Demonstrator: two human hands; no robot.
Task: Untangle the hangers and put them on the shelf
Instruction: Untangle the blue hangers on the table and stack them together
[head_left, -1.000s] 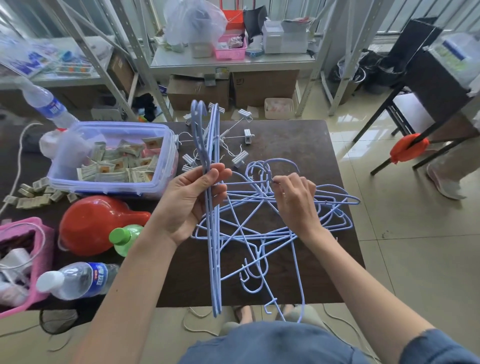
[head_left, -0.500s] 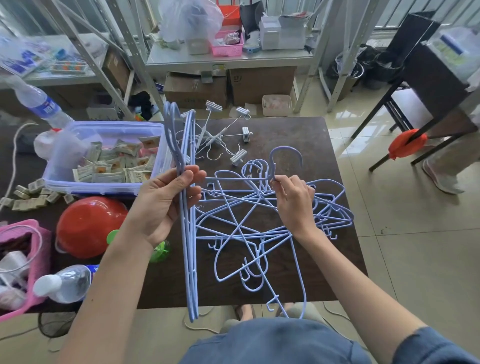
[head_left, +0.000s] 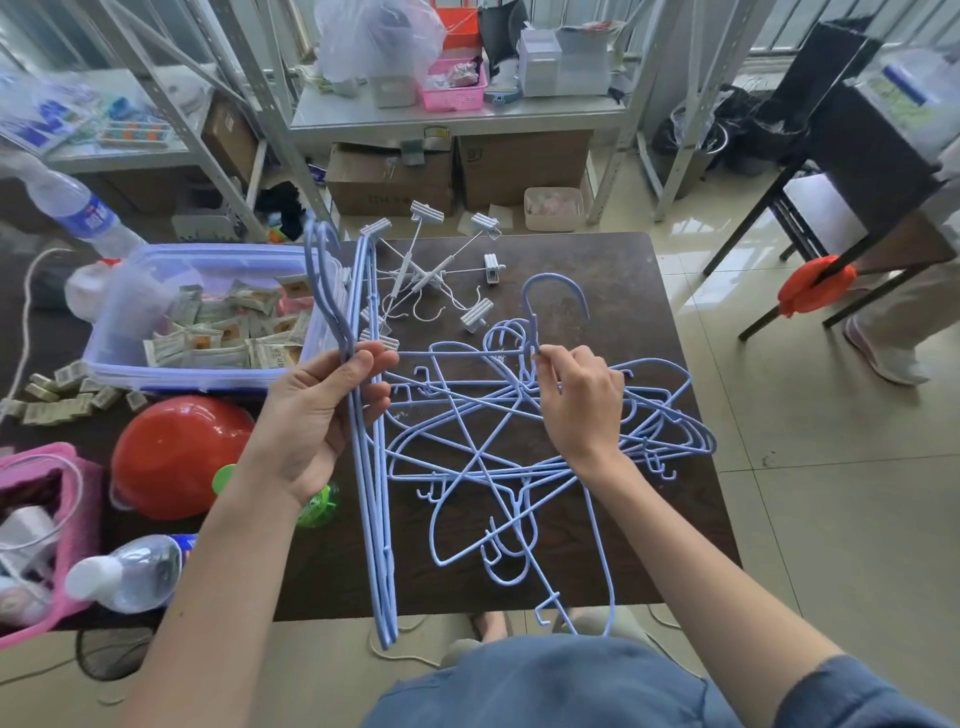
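Observation:
A tangled pile of light-blue wire hangers (head_left: 483, 447) lies on the dark brown table (head_left: 613, 270). My left hand (head_left: 322, 415) grips a stacked bundle of blue hangers (head_left: 376, 519) held upright on edge, their hooks pointing away from me. My right hand (head_left: 576, 400) pinches the neck of one hanger whose hook (head_left: 553, 293) stands up above the pile. A grey metal shelf (head_left: 457, 117) stands behind the table.
White clip hangers (head_left: 431, 270) lie at the table's far side. A clear tub of packets (head_left: 208, 322), a red bottle (head_left: 176, 457), water bottles (head_left: 130, 571) and a pink basket (head_left: 72, 519) crowd the left. A chair (head_left: 852, 156) and a person's foot (head_left: 878, 353) are at the right.
My right hand has lifted one hanger's hook up out of the pile. My left hand's bundle has shifted left, nearer the tub.

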